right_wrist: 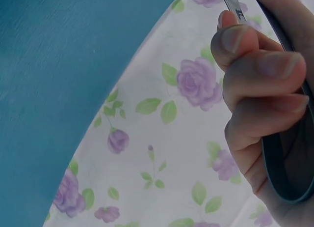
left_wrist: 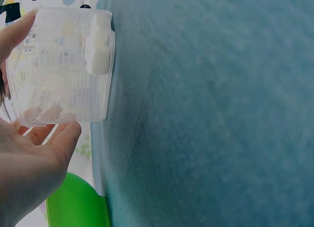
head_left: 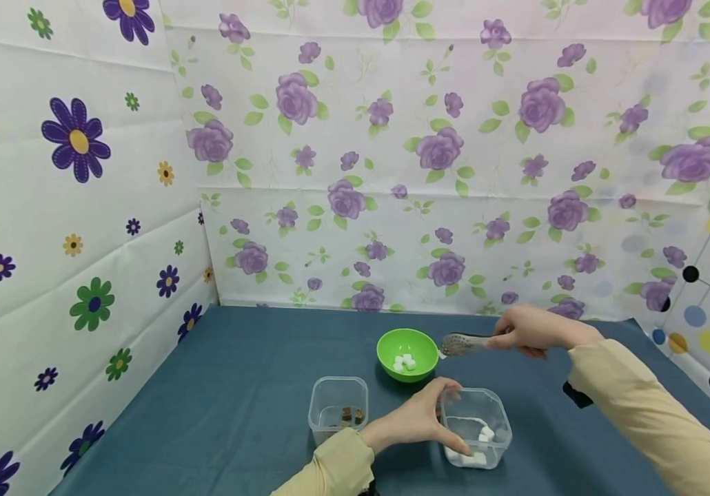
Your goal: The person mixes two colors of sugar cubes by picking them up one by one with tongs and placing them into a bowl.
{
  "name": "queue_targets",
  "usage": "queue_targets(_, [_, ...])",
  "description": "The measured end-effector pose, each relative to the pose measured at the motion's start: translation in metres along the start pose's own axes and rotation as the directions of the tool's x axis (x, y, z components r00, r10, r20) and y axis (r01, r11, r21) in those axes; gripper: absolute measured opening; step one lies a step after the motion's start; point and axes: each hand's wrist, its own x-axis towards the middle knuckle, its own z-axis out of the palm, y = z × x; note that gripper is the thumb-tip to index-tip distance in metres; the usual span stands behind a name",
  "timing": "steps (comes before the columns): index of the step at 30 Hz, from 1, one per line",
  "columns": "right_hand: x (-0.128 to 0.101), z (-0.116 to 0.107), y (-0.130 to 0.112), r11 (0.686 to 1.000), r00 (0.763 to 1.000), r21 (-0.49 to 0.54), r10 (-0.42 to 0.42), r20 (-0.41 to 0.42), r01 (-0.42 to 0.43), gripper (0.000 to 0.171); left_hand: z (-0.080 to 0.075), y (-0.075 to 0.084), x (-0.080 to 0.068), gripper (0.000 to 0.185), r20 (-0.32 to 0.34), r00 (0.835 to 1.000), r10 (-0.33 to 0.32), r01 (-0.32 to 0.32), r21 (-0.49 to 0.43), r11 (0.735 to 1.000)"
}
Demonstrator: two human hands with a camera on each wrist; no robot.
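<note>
Clear plastic tub (head_left: 475,427); glossy green bowl (head_left: 407,353); tongs (head_left: 465,343) seemingly metal; matt cloth (head_left: 249,386).

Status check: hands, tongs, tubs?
Left hand grips tub of white cubes. Right hand holds tongs beside green bowl, tips empty. Nothing in the way.

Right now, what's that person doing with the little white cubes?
A person's left hand grips a clear box with white cubes inside. The right hand holds metal tongs next to a green bowl, which already has a few white cubes in it. Another clear box, with small brown bits, sits to the left on the blue table.
</note>
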Motion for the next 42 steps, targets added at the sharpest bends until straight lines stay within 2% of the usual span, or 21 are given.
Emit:
queue_targets(10, [0.018,0.009,-0.006,1.000,1.000,-0.013,0.011,-0.001,-0.011,0.023,0.000,0.001,0.000,0.064,0.011,1.000,-0.011,0.011,-0.020,1.000])
queue_targets(17, [0.023,0.015,-0.012,0.999,0.998,-0.014,0.051,-0.025,-0.051,0.019,-0.001,0.001,0.000,0.064,0.018,1.000,-0.006,0.006,-0.021,1.000])
queue_targets(22, [0.025,0.017,-0.014,0.998,0.999,-0.057,0.035,-0.037,-0.037,0.020,-0.001,0.001,0.000,0.064,0.019,1.000,-0.004,0.004,-0.021,1.000])
queue_targets(26, [0.025,0.017,-0.015,0.998,0.999,-0.050,0.035,-0.037,-0.037,0.022,-0.002,0.001,0.000,0.064,0.021,1.000,-0.003,0.004,-0.021,1.000])
queue_targets(34, [0.016,0.014,-0.010,0.994,0.994,-0.059,0.093,-0.060,-0.097,0.030,-0.001,0.001,0.000,0.066,0.025,1.000,-0.001,0.001,-0.022,1.000])
queue_targets(42, [-0.005,0.005,-0.015,0.981,0.983,-0.099,0.160,-0.093,-0.169,0.054,-0.001,0.001,0.000,0.067,0.008,1.000,-0.003,0.003,-0.018,1.000])
